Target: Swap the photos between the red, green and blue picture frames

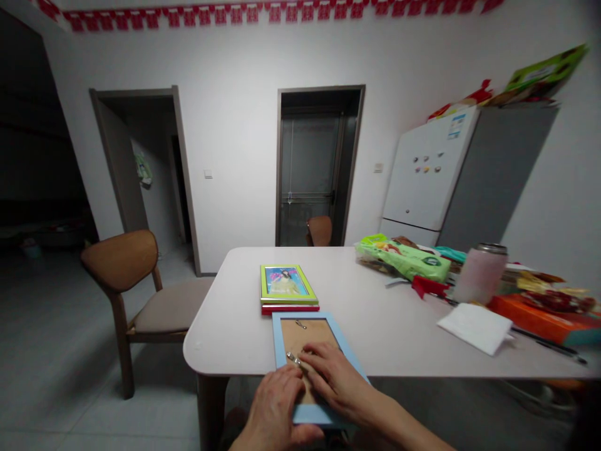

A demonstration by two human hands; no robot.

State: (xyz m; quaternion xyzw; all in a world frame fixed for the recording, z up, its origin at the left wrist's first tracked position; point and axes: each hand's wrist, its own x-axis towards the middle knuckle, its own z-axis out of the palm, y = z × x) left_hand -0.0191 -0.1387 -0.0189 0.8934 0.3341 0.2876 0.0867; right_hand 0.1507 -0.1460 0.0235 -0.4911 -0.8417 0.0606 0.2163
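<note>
A light blue picture frame [282,326] lies face down at the table's near edge, its brown backing board [307,335] up. Both my hands rest on the backing. My left hand [275,401] presses flat on the lower part, thumb over the frame's near edge, fingers stretched. My right hand [335,379] lies beside it, its fingertips at a small metal clip [294,358] on the left side of the board. Another metal clip [300,324] sits near the top edge. Just behind stand a green frame [286,284] with a picture, stacked on a red frame [290,309].
The white table [375,313] holds snack bags [404,257], a pink steel-lidded bottle [481,274], a folded white tissue [475,327], an orange box [539,319] and a pen at right. A wooden chair [141,294] stands left. A fridge [446,175] is behind right.
</note>
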